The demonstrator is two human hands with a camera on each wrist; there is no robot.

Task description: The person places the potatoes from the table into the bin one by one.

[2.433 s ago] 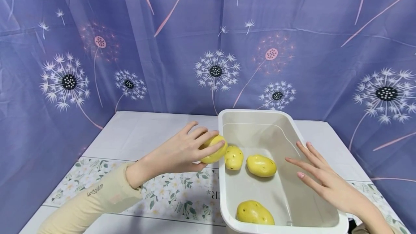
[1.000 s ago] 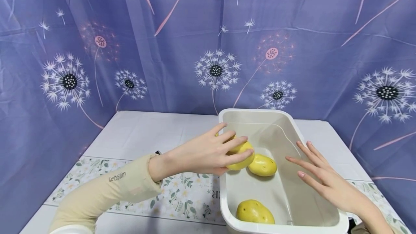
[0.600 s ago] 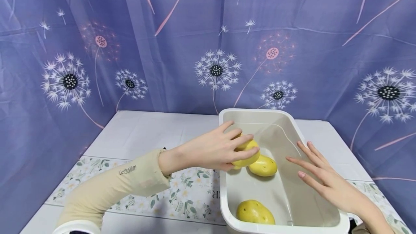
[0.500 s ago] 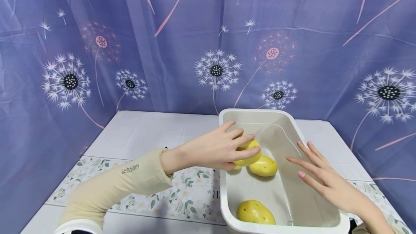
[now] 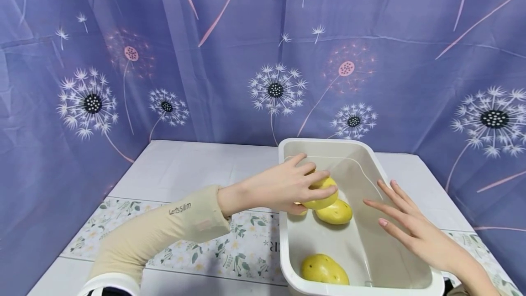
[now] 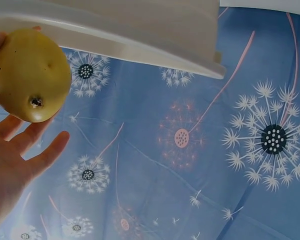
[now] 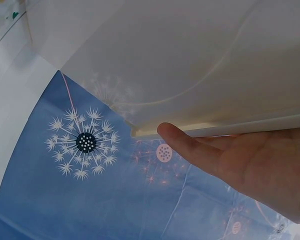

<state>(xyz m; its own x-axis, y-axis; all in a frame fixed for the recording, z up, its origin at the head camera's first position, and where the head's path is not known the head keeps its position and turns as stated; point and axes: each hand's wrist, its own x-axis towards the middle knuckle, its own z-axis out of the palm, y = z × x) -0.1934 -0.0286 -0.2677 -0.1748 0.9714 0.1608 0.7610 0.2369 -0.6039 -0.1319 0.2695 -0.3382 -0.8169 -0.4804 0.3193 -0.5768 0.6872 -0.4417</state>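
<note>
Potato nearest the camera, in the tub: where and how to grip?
I'd come from above, fingers across the potato's middle: it lies lengthwise, roughly left to right, and the tub's near rim hides its near edge.

A dark-pitted yellow potato (image 5: 322,204) is held over the left side of the off-white bin (image 5: 341,252), three similar potatoes (image 5: 334,214) lying on its floor.

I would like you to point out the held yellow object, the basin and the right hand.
Held yellow object (image 6: 32,75), left wrist view: middle of its side.
Basin (image 5: 339,241), head view: bare floor inside.
Right hand (image 5: 417,229), head view: back of hand.
</note>
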